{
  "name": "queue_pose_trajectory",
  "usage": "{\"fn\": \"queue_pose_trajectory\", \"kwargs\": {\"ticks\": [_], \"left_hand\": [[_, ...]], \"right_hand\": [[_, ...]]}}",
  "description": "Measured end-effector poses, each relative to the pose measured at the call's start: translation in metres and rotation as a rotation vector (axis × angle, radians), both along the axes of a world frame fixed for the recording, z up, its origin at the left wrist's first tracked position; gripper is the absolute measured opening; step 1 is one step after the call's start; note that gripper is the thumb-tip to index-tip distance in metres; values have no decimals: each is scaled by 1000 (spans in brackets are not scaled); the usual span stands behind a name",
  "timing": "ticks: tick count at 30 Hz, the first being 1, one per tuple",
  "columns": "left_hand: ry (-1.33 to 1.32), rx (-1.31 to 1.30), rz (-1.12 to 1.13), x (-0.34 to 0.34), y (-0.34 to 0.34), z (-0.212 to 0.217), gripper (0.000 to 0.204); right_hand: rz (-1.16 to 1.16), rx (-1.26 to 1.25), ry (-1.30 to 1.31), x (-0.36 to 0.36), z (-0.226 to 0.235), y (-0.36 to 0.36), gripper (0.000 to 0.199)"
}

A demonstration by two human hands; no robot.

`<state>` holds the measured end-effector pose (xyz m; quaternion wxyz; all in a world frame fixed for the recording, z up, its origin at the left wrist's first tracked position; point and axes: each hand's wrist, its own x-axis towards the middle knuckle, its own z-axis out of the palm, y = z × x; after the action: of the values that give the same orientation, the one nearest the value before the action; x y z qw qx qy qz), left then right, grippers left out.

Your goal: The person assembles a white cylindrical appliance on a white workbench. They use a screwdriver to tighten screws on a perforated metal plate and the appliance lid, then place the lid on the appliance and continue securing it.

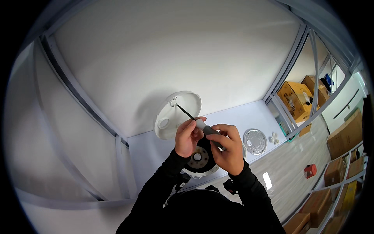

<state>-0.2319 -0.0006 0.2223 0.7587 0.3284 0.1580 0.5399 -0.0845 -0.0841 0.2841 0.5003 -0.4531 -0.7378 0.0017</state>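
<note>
A screwdriver [185, 111] with a long dark shaft, a white collar and a grey handle slants up and left between my hands. My right hand [230, 150] is wrapped round its handle. The fingers of my left hand [186, 139] close about the front part near the white collar. Its tip lies at the upper part of a raised white oval lid [190, 102]; whether it sits in a screw I cannot make out. Below my hands is the round white body [202, 174] of what looks like a rice cooker, with a metal heating plate [203, 160] inside, partly covered by my hands.
To the right on the white table [237, 113] lie a round perforated metal plate [255, 141] and some small white parts [274, 138]. A wall stands behind, framed by grey posts. Cardboard boxes [298, 102], a red stool [310, 171] and loaded shelves [331, 195] are farther right.
</note>
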Motion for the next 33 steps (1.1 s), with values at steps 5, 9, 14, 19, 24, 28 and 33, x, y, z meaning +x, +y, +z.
{"fn": "queue_pose_trajectory", "kwargs": {"ticks": [5,9,14,19,24,28,33], "left_hand": [[-44,-73,49,2,3,-8,39],[-59,-146,130,1,6,-11,41],[-28,-133,210,-2,13,-17,46],[-10,-130,282,-1,14,-9,46],[12,-88,324,9,5,-10,35],[30,-78,320,17,-4,-13,29],[-24,-133,354,26,-18,-12,18]], "right_hand": [[5,32,21,2,-3,-2,35],[16,29,34,11,-4,-7,32],[49,34,41,24,-6,-12,32],[100,40,37,39,-6,-19,31],[203,-46,95,59,-9,-32,32],[210,-44,195,72,-10,-38,35],[223,-19,236,99,-11,-45,37]]}}
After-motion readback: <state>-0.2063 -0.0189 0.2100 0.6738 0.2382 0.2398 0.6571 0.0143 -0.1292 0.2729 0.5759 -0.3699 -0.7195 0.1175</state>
